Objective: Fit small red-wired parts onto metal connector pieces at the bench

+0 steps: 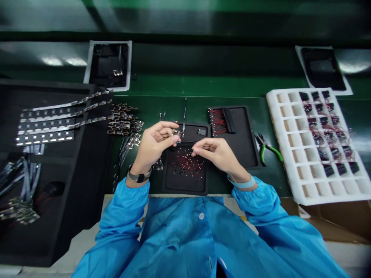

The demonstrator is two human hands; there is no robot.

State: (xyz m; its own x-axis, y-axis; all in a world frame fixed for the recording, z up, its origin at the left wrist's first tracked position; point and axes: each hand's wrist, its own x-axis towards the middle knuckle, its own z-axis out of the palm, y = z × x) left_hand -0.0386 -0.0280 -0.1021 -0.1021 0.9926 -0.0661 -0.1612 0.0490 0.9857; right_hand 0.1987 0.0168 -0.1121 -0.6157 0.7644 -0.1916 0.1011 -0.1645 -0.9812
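Over the small black tray (185, 187), my left hand (158, 144) holds a small circuit board (180, 134) between thumb and fingers. A thin dark ribbon cable (184, 110) stretches away from that board. My right hand (216, 152) is closed in a pinch just to the right; whatever its fingertips hold is too small to make out. Below both hands, a loose pile of red-wired small parts (188, 164) lies in the tray. Another black tray (243, 135), beside my right hand, carries a row of red wires (218, 122) along a black foam strip (228, 120).
Stacked circuit boards (123, 119) lie left of my left hand. A large black bin (87, 162) with boards and ribbon cables stands farther left. Green-handled pliers (268, 148) and a white foam tray (307, 144) with black wired parts are at right. Two framed black panels (108, 63) lie behind.
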